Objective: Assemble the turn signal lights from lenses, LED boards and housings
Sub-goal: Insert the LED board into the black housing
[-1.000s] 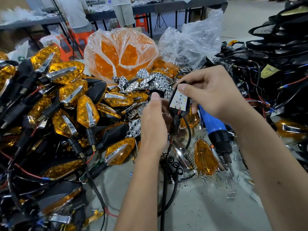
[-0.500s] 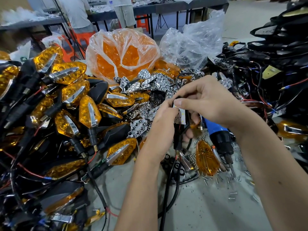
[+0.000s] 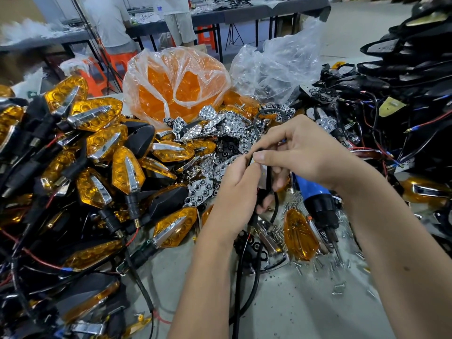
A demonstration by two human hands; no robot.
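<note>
My left hand [image 3: 234, 199] and my right hand [image 3: 300, 152] meet above the middle of the table, both pinching a black turn signal housing with its white LED board [image 3: 263, 178], mostly hidden between the fingers. The housing's black cable [image 3: 244, 270] hangs down toward the table's front. A loose amber lens [image 3: 299, 234] lies on the table just right of my hands. Chrome reflector inserts [image 3: 220, 133] are heaped behind my hands.
Finished amber-and-black turn signals [image 3: 97, 152] are piled at left. A bag of amber lenses [image 3: 176, 86] stands at the back, with a clear bag [image 3: 276, 67] beside it. A blue electric screwdriver [image 3: 318, 199] and scattered screws [image 3: 315, 265] lie at right. Black housings with wires [image 3: 403, 94] are stacked far right.
My hands came together and dropped slightly. The LED board, openly visible in my right fingers a second ago, is now covered by both hands.
</note>
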